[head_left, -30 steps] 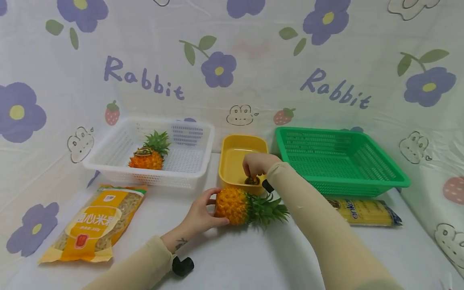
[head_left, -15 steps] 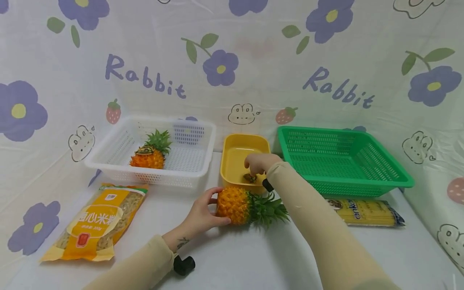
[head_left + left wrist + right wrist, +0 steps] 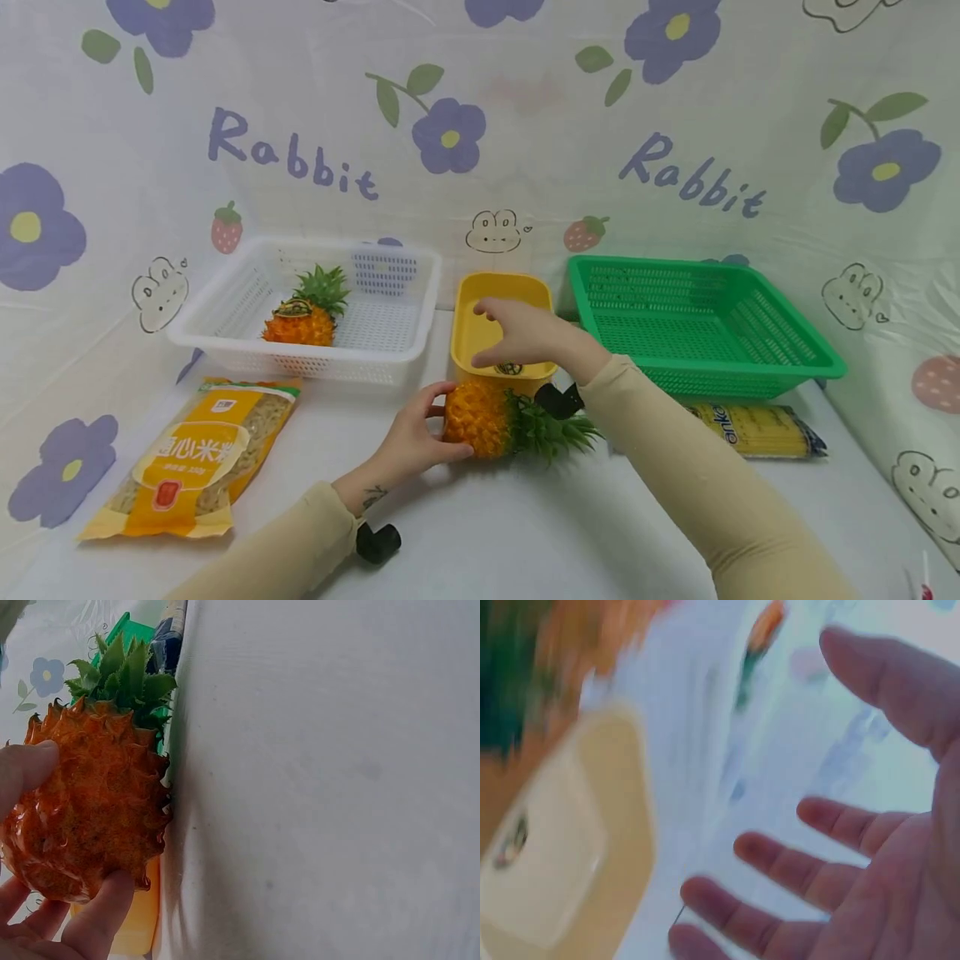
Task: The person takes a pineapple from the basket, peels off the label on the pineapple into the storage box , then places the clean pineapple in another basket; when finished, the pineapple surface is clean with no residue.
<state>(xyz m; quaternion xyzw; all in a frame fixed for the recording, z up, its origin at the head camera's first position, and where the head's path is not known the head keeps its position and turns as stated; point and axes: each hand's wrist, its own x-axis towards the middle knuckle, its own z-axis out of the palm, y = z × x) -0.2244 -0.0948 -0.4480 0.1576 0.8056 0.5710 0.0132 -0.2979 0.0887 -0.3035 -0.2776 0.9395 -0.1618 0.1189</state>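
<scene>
My left hand (image 3: pixel 416 429) grips the base end of a pineapple (image 3: pixel 480 421) lying on its side on the white table, crown to the right. In the left wrist view its thumb and fingertips press the spiky orange fruit (image 3: pixel 94 802). Over the yellow box (image 3: pixel 491 292) hovers my right hand (image 3: pixel 528 333), fingers spread and holding nothing; its palm (image 3: pixel 900 877) faces the right wrist camera. A small dark patterned piece (image 3: pixel 510 368), kind unclear, lies in the box's near end, partly hidden by the thumb; the right wrist view shows it (image 3: pixel 511 841) blurred.
At the back left, a white mesh basket (image 3: pixel 390 325) holds another pineapple (image 3: pixel 300 332) with a dark patterned piece on it. A green basket (image 3: pixel 660 333) stands back right, a pasta pack (image 3: pixel 765 431) before it. A yellow food bag (image 3: pixel 180 458) lies at left.
The right hand has let go of the small patterned piece inside the yellow box, risen and spread its fingers. My left hand keeps its grip on the pineapple, which has stayed in place.
</scene>
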